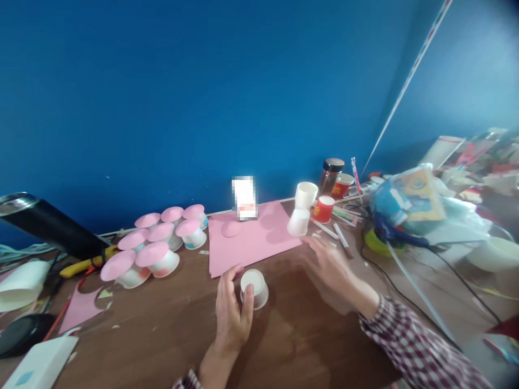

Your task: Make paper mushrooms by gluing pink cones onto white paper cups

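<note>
A white paper cup (259,294) stands upside down on the brown table. My left hand (235,308) is closed around its left side, with the thumb laid against the cup. To the right, my right hand (330,270) hovers over the table, blurred by motion, fingers stretched out and nothing visible in it. Just beyond it are a white cup (299,222) and a taller white cup (306,195). A pink paper disc (231,229) lies on stacked pink sheets (259,246) ahead of my hands.
Several cups topped with pink discs (158,254) stand at the left. A glass jar (330,178), a red cup (323,209) and a white stick (341,237) are at the right. A blue glue gun (391,233) with its cable lies farther right. A phone (245,199) leans against the wall.
</note>
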Motion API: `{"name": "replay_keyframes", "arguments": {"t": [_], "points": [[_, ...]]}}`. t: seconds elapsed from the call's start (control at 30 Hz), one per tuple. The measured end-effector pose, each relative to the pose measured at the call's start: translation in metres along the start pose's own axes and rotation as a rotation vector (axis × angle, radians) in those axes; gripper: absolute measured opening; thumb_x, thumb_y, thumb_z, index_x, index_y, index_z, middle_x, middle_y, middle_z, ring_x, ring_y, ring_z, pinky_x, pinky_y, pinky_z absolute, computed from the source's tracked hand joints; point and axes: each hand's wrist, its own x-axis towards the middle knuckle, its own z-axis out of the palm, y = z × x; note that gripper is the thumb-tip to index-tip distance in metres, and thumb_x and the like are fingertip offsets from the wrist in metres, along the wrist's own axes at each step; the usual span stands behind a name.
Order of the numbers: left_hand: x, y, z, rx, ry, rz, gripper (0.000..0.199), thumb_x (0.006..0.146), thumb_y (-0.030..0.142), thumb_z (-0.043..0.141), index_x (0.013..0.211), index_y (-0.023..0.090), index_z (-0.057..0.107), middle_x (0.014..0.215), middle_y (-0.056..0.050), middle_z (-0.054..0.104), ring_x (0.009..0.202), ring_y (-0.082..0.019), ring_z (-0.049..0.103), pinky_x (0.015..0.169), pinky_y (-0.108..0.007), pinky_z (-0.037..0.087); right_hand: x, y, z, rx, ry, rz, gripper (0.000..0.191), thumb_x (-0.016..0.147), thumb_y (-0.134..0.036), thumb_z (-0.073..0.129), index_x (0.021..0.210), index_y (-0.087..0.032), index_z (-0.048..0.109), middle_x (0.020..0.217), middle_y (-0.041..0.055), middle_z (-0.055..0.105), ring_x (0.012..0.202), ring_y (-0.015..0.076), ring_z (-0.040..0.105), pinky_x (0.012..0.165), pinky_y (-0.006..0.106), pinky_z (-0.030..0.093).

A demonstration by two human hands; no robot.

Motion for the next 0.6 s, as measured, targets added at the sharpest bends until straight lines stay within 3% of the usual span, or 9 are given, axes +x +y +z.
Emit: {"name": "replay_keyframes", "arguments": {"t": [0.17, 0.27, 0.43, 0.6], "points": [[0.0, 0.002, -0.001, 0.024, -0.049, -0.016, 0.043, 0.084, 0.031, 0.053, 0.122, 0.017, 0.041, 0.113, -0.013, 0.052, 0.106, -0.025, 0.052, 0.091, -0.043, 0.044, 0.002, 0.047, -0.007, -0.353, -0.005, 0.164, 0.032, 0.086, -0.024, 0.052, 0.117, -0.016, 0.054, 0.112, 0.0119, 0.065, 0.102, 0.0299, 0.057, 0.086, 0.041, 0.046], [0.001, 0.004, -0.002, 0.058, -0.083, -0.024, 0.047, 0.083, 0.035, 0.054, 0.123, 0.016, 0.039, 0.115, -0.014, 0.052, 0.107, -0.027, 0.051, 0.091, -0.045, 0.044, 0.001, 0.063, -0.001, -0.415, -0.027, 0.195, 0.033, 0.082, -0.019, 0.055, 0.115, -0.018, 0.058, 0.108, 0.0115, 0.067, 0.1, 0.0306, 0.059, 0.083, 0.04, 0.046], [0.002, 0.005, 0.0, 0.099, -0.115, -0.011, 0.059, 0.078, 0.042, 0.061, 0.124, 0.015, 0.038, 0.117, -0.016, 0.052, 0.11, -0.029, 0.051, 0.092, -0.046, 0.044, -0.002, 0.07, 0.005, -0.407, -0.023, 0.223, 0.032, 0.082, -0.016, 0.054, 0.112, -0.02, 0.06, 0.103, 0.0111, 0.069, 0.09, 0.0273, 0.063, 0.073, 0.035, 0.048], [-0.001, 0.001, 0.005, 0.143, -0.122, -0.031, 0.071, 0.07, 0.046, 0.069, 0.126, 0.015, 0.037, 0.119, -0.016, 0.053, 0.112, -0.03, 0.051, 0.093, -0.046, 0.044, -0.004, 0.063, -0.006, -0.379, 0.051, 0.249, 0.026, 0.086, -0.021, 0.049, 0.11, -0.017, 0.06, 0.104, 0.0131, 0.067, 0.094, 0.0294, 0.061, 0.076, 0.038, 0.048]]}}
